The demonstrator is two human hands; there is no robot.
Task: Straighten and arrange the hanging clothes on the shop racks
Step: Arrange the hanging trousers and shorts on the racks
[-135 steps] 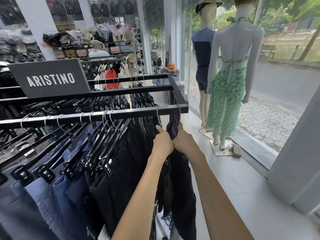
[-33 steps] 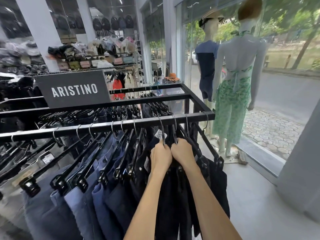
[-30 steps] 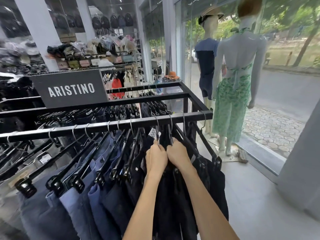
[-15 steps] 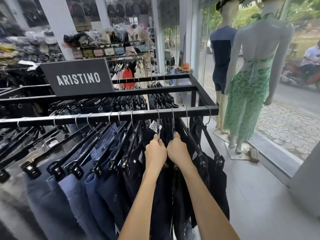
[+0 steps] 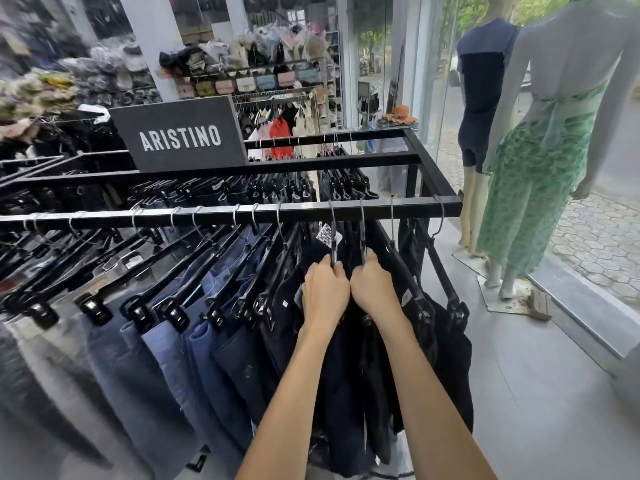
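Two hands work side by side at a shop rack's front rail (image 5: 207,216), near its right end. The left hand (image 5: 325,292) and right hand (image 5: 374,289) each curl round the neck of a hanger (image 5: 333,237) carrying dark trousers (image 5: 346,375). The two pairs farther right look evenly spaced. The crowded, slanting jeans (image 5: 166,358) on the left probably remain to do. The fingertips are hidden, and the far left is blurred.
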